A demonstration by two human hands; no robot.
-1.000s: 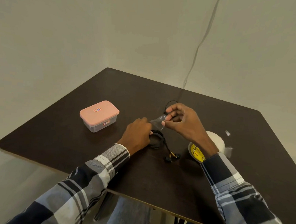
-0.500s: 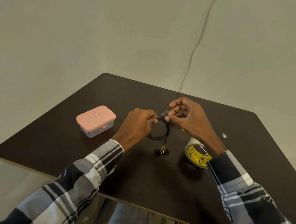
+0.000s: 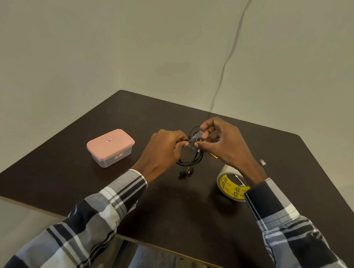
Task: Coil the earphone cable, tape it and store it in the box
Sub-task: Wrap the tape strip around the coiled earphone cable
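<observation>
Change since before: both hands are now lifted a little higher above the table (image 3: 71, 169) than half a second ago, and the tape piece (image 3: 194, 139), which was held apart from the cable a second ago, now sits against the coil.
Left hand: the left hand (image 3: 164, 151) is closed on the earphone cable (image 3: 191, 162), pinching the bundle of loops at its upper left side.
Right hand: the right hand (image 3: 220, 144) pinches the clear tape piece between thumb and fingers and presses it on the loops, just beside the left fingertips.
Cable: it hangs as a small black coil between the two hands, above the table; the earbuds (image 3: 186, 172) dangle under it, close to the surface.
Step in hand: I judge this is the taping; the coil is made, the storing is not yet begun.
How to do it well: keep the left pinch firm so that the loops stay together, then fold the tape fully around the bundle and press its sticky ends on each other.
Risk: clear tape sticks easily to fingers; if it is pulled, the loops can spread.
Tape roll: the tape roll (image 3: 230, 186) stands on the table under the right wrist.
Box: the box (image 3: 109, 147), with its pink lid on, stays well apart at the left; it must be opened later.
</observation>
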